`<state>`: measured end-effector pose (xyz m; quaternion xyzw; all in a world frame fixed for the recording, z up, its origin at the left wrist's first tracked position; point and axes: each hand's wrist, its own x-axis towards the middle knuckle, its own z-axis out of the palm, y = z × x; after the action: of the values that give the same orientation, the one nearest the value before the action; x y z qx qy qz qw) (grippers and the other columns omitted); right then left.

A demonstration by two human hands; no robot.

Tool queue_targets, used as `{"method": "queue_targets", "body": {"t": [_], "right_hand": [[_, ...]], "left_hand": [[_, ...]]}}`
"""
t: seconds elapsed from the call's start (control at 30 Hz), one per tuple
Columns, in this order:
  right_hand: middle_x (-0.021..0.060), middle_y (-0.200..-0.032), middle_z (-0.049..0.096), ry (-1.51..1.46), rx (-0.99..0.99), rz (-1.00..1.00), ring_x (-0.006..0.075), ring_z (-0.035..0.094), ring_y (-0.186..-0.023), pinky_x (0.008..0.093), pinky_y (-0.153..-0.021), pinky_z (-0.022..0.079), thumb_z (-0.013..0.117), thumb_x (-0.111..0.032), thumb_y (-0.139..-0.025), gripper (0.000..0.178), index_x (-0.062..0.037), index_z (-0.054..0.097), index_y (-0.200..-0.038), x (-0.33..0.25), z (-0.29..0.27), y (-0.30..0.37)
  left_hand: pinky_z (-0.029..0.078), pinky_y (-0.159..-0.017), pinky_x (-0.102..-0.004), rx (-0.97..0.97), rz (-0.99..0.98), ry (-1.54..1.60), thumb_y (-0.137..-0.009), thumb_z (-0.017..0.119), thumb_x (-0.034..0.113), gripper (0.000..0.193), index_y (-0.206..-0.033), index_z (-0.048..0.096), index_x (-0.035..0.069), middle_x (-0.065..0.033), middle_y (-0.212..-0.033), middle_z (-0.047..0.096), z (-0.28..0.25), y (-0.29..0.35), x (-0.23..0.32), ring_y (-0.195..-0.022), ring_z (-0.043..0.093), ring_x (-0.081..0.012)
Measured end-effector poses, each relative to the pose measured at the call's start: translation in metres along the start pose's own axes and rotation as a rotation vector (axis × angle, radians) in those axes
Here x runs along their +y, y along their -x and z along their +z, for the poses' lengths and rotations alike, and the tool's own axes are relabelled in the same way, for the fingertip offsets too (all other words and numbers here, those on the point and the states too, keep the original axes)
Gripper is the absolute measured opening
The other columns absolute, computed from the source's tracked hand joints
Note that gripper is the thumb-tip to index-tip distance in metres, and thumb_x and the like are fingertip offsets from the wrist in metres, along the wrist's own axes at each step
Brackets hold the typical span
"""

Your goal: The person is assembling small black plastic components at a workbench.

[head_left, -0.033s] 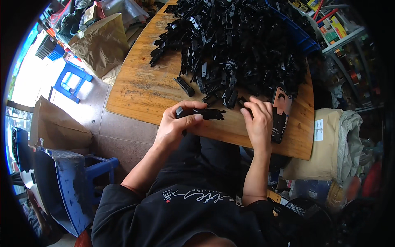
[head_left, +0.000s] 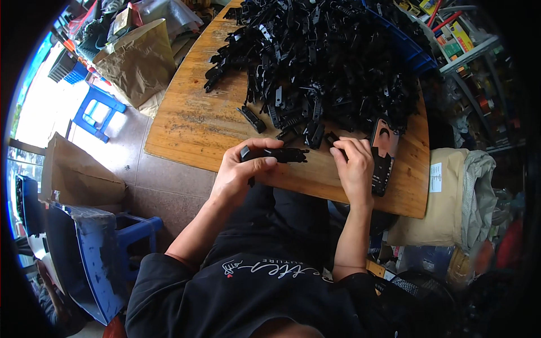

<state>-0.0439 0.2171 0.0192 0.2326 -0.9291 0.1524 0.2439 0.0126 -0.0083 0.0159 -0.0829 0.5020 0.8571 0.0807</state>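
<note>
My left hand [head_left: 241, 167] is closed around a long black part [head_left: 290, 155], thumb on top and fingers behind. The part's jagged end points right, and a curved piece sticks up near the thumb's base. My right hand [head_left: 355, 163] hovers over the table's near edge, thumb and fingertips drawn together in a pinch. A small black part [head_left: 331, 137] lies right at those fingertips; whether it is gripped is hard to see. Beyond both hands spreads a big heap of similar black parts [head_left: 315, 67]. One separate part [head_left: 252, 119] rests at the heap's near left.
A wooden table [head_left: 191, 121] carries the heap. Right of my right hand lies a phone [head_left: 385, 152] in a patterned case. A blue crate [head_left: 408, 42] stands at the far right. Blue stools [head_left: 96, 110], paper bags [head_left: 138, 62] and a sack [head_left: 479, 197] surround the table.
The fingers of my right hand have come closer together near the small black part. My left hand keeps its hold and has barely moved.
</note>
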Motion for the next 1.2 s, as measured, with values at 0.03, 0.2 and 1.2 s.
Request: {"method": "queue_targets", "body": {"t": [0.03,0.2,1.2], "right_hand": [[0.0067,-0.089,0.060,-0.215,-0.027,0.181,0.0139,0.055,-0.078,0.0248,-0.070,0.045,0.067,-0.004,-0.074,0.021,-0.0012,0.061,-0.094,-0.001,-0.004,0.002],[0.0153,-0.109,0.048,-1.144,0.132,0.215,0.0180,0.053,-0.089,0.0298,-0.082,0.044,0.057,0.000,-0.078,0.047,0.0023,0.038,-0.121,-0.037,-0.030,0.017],[0.0119,-0.107,0.056,-0.665,0.024,-0.079,0.0244,0.056,-0.094,0.0314,-0.082,0.045,0.062,-0.022,-0.082,0.033,-0.0006,0.056,-0.107,-0.062,-0.014,0.010]], "left_hand": [[0.045,-0.064,-0.0208,-0.044,-0.004,0.041,-0.074,0.061,0.001,0.030,-0.104,0.059,0.001,-0.0047,-0.077,0.061,-0.001,0.001,0.000,-0.069,0.057,-0.0102],[0.043,-0.059,-0.0201,-0.097,-0.066,0.173,-0.070,0.053,0.000,0.036,-0.106,0.057,-0.003,-0.0089,-0.076,0.060,0.007,-0.002,-0.005,-0.065,0.057,-0.0132],[0.049,-0.079,-0.0372,-0.013,0.303,0.255,-0.070,0.056,-0.006,0.022,-0.086,0.045,0.004,-0.0117,-0.095,0.055,-0.004,-0.017,0.017,-0.096,0.057,-0.0265]]}}
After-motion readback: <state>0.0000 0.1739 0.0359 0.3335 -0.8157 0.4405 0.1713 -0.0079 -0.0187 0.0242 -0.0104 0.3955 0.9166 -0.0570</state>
